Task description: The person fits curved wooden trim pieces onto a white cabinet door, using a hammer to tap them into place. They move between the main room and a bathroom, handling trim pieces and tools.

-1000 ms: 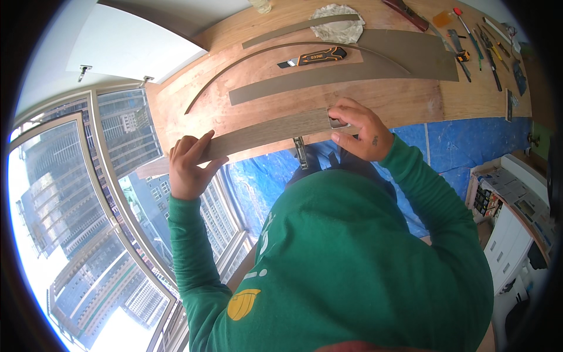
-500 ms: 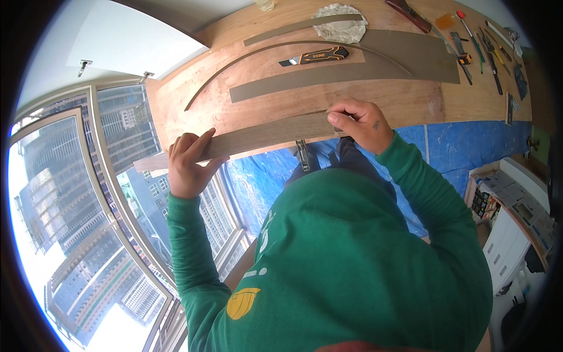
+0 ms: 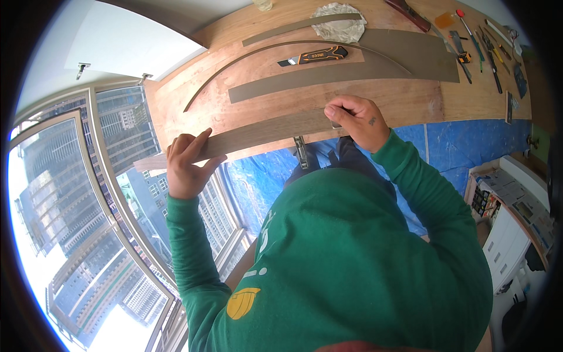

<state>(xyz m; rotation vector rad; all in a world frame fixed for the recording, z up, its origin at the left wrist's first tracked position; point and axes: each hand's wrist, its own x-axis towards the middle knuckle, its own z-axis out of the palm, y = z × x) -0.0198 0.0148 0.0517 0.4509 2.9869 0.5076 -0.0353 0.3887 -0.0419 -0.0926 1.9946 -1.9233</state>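
Observation:
A greyish-brown wood-grain strip [image 3: 261,130] lies along the front edge of the plywood bench [image 3: 410,102]. My left hand [image 3: 190,161] grips it toward its left end, fingers over the top and thumb at the front edge. My right hand [image 3: 358,122] is closed at the strip's right end, thumb and forefinger pinched at a small dark piece, mostly hidden by the hand. A metal fitting [image 3: 301,151] projects from the bench edge below the strip. Farther back lie an orange-and-black utility knife [image 3: 316,56], a thin curved strip [image 3: 234,57] and flat grey-brown strips [image 3: 281,88].
Crumpled white material [image 3: 334,30] and assorted hand tools [image 3: 487,58] lie at the back and right. A white cabinet panel [image 3: 132,32] and window [image 3: 58,205] are at left, blue sheeting [image 3: 451,158] below the bench, white boards and boxes [image 3: 510,229] at right.
My right hand has rolled over, its thumb moving up onto the strip's end and covering the small metal piece that showed earlier. My left hand keeps its grip, shifted very slightly.

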